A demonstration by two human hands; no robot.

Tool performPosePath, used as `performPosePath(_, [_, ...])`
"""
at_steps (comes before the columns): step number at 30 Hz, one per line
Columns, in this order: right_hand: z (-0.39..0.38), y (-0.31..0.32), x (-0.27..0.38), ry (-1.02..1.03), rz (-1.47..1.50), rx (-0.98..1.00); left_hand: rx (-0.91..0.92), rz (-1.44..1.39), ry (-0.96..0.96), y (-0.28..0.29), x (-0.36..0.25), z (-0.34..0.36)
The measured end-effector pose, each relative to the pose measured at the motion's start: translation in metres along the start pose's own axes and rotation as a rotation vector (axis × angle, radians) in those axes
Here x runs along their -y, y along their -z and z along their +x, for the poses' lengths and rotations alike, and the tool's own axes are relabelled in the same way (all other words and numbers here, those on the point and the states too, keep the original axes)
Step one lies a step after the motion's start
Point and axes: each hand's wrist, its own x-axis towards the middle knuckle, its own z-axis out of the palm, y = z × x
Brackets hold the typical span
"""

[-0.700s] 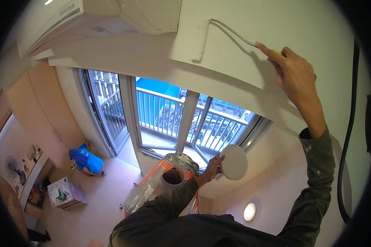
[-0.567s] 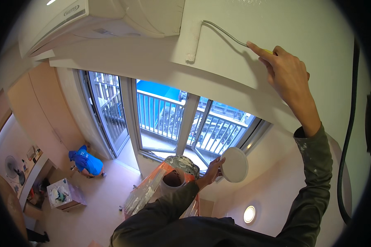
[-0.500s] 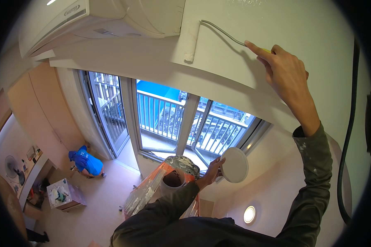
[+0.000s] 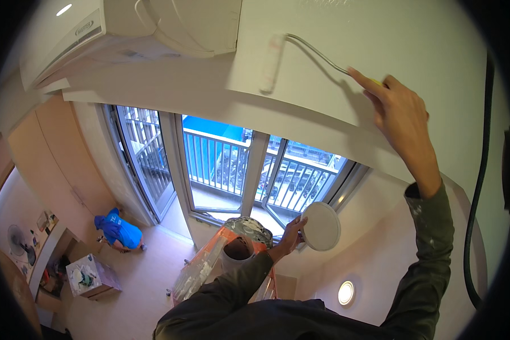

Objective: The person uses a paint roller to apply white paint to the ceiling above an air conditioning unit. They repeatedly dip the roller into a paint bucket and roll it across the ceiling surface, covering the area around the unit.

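My right hand (image 4: 402,116) is closed round the yellow handle of a small paint roller (image 4: 273,63), its index finger stretched along the bent metal rod (image 4: 317,52). The pale roller sleeve, smeared by motion, is at the wall (image 4: 379,34) just right of the air conditioner. Lower down, my left hand (image 4: 289,237) grips the edge of a round whitish lid (image 4: 321,226), its flat face towards me. Beside the left forearm, an open bucket (image 4: 238,249) stands by the orange, paint-spattered ladder (image 4: 201,266).
The air conditioner (image 4: 170,28) juts out at upper left. A black cable (image 4: 484,141) hangs at the right. Far below, a person in blue (image 4: 119,231) bends near a paint-marked box (image 4: 93,276). Glass doors (image 4: 215,164) open onto a railed balcony.
The roller and my right hand have shifted slightly right and down in the picture; the sleeve is now blurred. My left hand keeps its hold on the lid. The view has tilted a little.
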Motion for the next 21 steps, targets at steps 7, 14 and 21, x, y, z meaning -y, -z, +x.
performPosePath(7, [-0.069, 0.016, -0.009, -0.201, 0.163, -0.071, -0.013, 0.008, 0.008, 0.003, 0.005, 0.002])
performPosePath(14, [-0.105, -0.049, 0.069, -0.460, 0.854, -0.227, -0.035, 0.061, 0.031, 0.003, 0.003, 0.002])
performPosePath(21, [-0.095, -0.061, 0.136, -0.534, 1.191, -0.181, 0.004, 0.024, 0.009, 0.002, 0.001, -0.001])
